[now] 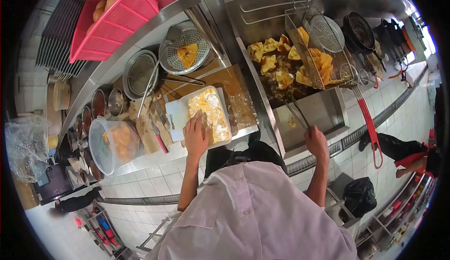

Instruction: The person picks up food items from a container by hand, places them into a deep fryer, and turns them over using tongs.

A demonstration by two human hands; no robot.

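My left hand (197, 135) is over a white tray (229, 128) of yellow, flour-dusted wontons (211, 105). Its fingers are stretched out and touch them. My right hand (317, 143) is closed around the handle of metal tongs (298, 111), whose far end reaches the dark oil of the fryer (265, 101). Golden fried wontons (268, 64) float there in bubbling oil. More fill a wire fryer basket (307, 56) with a long red handle (367, 119), on the right side of the fryer.
Left of the tray are a knife (161, 140), a clear tub (101, 150) of orange pieces, and a perforated bowl (199, 37) holding one fried piece. A pink basket (112, 30) sits on the upper shelf. Another person (415, 159) is at the far right, beyond a floor drain grate (351, 138).
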